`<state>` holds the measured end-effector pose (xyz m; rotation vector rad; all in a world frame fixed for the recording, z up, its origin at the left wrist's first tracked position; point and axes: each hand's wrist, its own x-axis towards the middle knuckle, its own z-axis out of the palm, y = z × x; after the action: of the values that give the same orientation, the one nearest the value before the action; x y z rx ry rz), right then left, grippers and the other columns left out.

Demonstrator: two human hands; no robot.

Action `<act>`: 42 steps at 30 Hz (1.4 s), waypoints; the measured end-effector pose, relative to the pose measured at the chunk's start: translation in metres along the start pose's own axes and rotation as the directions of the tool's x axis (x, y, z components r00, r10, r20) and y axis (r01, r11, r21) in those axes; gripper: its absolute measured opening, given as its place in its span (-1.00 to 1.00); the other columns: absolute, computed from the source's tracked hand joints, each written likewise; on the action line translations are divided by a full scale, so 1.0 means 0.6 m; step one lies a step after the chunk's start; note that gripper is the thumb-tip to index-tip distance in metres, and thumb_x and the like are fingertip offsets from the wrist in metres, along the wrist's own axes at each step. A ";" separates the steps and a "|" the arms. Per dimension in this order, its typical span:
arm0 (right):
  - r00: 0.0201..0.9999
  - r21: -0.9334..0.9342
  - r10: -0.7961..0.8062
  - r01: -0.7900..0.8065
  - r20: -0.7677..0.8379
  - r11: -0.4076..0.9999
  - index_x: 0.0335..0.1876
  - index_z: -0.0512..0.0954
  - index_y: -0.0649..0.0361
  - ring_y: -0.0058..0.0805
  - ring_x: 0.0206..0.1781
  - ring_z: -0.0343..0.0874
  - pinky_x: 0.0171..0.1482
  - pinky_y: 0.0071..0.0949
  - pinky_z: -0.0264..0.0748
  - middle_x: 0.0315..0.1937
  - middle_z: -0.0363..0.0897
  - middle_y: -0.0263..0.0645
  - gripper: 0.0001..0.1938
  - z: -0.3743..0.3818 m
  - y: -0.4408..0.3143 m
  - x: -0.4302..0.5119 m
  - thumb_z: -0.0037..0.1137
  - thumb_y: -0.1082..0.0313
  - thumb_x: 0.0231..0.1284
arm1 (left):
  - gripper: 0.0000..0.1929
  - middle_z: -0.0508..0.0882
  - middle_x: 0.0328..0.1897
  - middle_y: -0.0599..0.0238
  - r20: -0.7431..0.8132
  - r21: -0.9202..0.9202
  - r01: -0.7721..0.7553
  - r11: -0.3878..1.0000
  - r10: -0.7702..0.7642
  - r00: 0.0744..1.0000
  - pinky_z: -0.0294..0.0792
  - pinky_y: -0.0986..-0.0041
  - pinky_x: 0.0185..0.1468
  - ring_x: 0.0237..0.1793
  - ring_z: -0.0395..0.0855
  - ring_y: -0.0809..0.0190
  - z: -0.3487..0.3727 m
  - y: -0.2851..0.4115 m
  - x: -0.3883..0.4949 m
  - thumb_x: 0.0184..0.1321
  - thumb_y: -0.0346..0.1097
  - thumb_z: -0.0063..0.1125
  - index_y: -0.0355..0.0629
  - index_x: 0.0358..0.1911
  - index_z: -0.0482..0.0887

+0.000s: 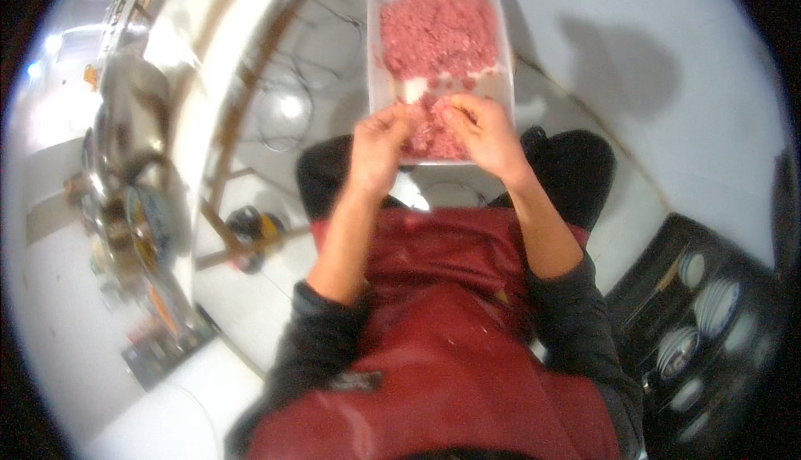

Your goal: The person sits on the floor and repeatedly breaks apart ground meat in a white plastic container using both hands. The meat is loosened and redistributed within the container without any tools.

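Note:
A white plastic tub (pixel 378 94) lies before me at knee height. Raw minced meat (pixel 438 28) fills its far part in one thick mass, and a smaller heap of mince (pixel 441 140) is at the near end, with small bits between the two. My left hand (pixel 380 147) is over the near left side, thumb and fingers pinched on some mince. Opposite it, my right hand (pixel 488 134) has its fingers curled on mince from the same heap. The fingertips of both hands are close together and partly hidden by meat and blur.
Stacked bowls and plates (pixel 713 306) stand in a dark rack (pixel 651 272) at the lower right. A wooden-framed table or shelf (pixel 219 178) runs along the left, with a black and yellow object (pixel 250 228) beneath it. Blurred kitchen items (pixel 147 222) crowd the far left.

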<state>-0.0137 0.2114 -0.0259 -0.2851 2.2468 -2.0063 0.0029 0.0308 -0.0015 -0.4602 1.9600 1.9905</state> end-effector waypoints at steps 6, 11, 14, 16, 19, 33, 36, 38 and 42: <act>0.934 -0.378 -0.269 0.343 0.236 0.860 -0.21 0.59 0.31 -0.07 -0.10 0.53 -0.02 -0.27 0.44 -0.24 0.59 -0.05 -0.84 -0.005 -0.001 -0.002 0.07 0.39 0.21 | -0.69 0.65 -0.06 0.12 0.209 -0.414 0.118 0.903 -0.032 0.977 0.49 0.43 -0.01 -0.08 0.61 0.21 -0.037 0.021 0.003 0.33 -0.35 -0.05 -0.35 0.06 0.53; 0.912 -0.500 -0.307 0.406 0.272 0.765 -0.42 0.56 0.30 -0.11 -0.08 0.52 0.05 -0.21 0.39 -0.27 0.61 -0.12 -0.87 -0.006 -0.002 -0.003 0.14 0.38 0.05 | -0.62 0.58 0.11 0.10 0.270 -0.402 0.113 0.909 0.000 0.963 0.43 0.37 0.22 0.12 0.56 0.16 -0.042 0.024 0.004 0.26 -0.42 0.04 -0.30 0.15 0.47; 0.898 -0.384 -0.359 0.435 0.256 0.815 -0.43 0.54 0.30 -0.15 -0.10 0.55 0.00 -0.28 0.43 -0.30 0.61 -0.14 -0.88 -0.011 -0.016 0.001 0.18 0.41 0.04 | -0.59 0.58 0.14 0.11 0.207 -0.325 0.074 0.943 -0.006 0.978 0.43 0.38 0.22 0.13 0.56 0.17 -0.041 0.021 0.003 0.23 -0.46 0.07 -0.30 0.18 0.45; 0.941 -0.384 -0.250 0.323 0.229 0.865 -0.42 0.54 0.30 -0.18 -0.16 0.58 -0.07 -0.32 0.46 -0.33 0.61 -0.15 -0.88 -0.013 -0.028 0.004 0.21 0.41 0.06 | -0.58 0.59 0.13 0.12 0.170 -0.257 0.072 0.964 -0.028 0.985 0.46 0.41 0.18 0.10 0.58 0.19 -0.041 0.021 0.002 0.23 -0.47 0.08 -0.31 0.19 0.45; 0.993 -0.429 0.046 0.005 0.107 0.903 -0.35 0.56 0.30 -0.23 -0.25 0.62 -0.17 -0.41 0.50 -0.33 0.63 -0.14 -0.86 -0.012 -0.040 0.002 0.26 0.40 0.10 | -0.61 0.63 0.07 0.15 0.121 -0.170 0.082 0.982 -0.061 0.991 0.50 0.47 0.07 0.01 0.62 0.24 -0.038 0.020 0.006 0.25 -0.46 0.07 -0.33 0.16 0.47; 0.991 -0.008 0.128 -0.128 0.046 0.992 -0.09 0.63 0.29 -0.62 -0.27 0.59 -0.18 -0.57 0.51 -0.32 0.69 -0.29 -0.83 -0.001 -0.003 0.007 0.08 0.41 0.34 | -0.76 0.70 -0.15 0.15 0.076 -0.145 0.103 0.984 -0.092 0.993 0.49 0.44 0.00 -0.15 0.66 0.24 -0.011 0.005 0.009 0.25 -0.45 0.09 -0.39 -0.04 0.61; 0.989 0.065 0.148 -0.147 -0.015 0.987 -0.07 0.61 0.23 -0.65 -0.31 0.56 -0.23 -0.54 0.50 -0.35 0.67 -0.25 -0.82 -0.004 0.006 0.012 0.11 0.39 0.29 | -0.70 0.69 -0.08 0.12 0.171 -0.326 0.118 0.938 -0.064 0.983 0.49 0.43 0.05 -0.10 0.65 0.23 -0.017 0.013 0.006 0.24 -0.45 0.11 -0.40 0.03 0.57; 0.999 0.149 0.047 -0.047 0.004 0.988 -0.05 0.60 0.25 -0.66 -0.26 0.56 -0.19 -0.56 0.50 -0.30 0.66 -0.28 -0.81 -0.007 0.009 0.012 0.11 0.38 0.31 | -0.66 0.67 -0.03 0.11 0.224 -0.275 0.124 0.953 -0.062 0.973 0.49 0.42 0.08 -0.08 0.65 0.23 -0.021 0.017 0.004 0.24 -0.46 0.11 -0.41 0.08 0.54; 0.997 0.272 0.032 -0.048 0.066 0.961 -0.04 0.58 0.27 -0.64 -0.17 0.55 -0.11 -0.58 0.50 -0.22 0.64 -0.33 -0.81 -0.011 0.009 0.009 0.10 0.37 0.34 | -0.61 0.67 -0.03 0.14 0.236 -0.179 0.057 0.982 -0.013 0.972 0.49 0.44 0.07 -0.07 0.65 0.24 -0.017 0.016 0.001 0.24 -0.48 0.07 -0.41 0.16 0.48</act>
<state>-0.0208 0.2173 -0.0302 -0.2665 1.8919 -2.2189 -0.0018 0.0205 0.0066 -0.2848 1.6246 2.1074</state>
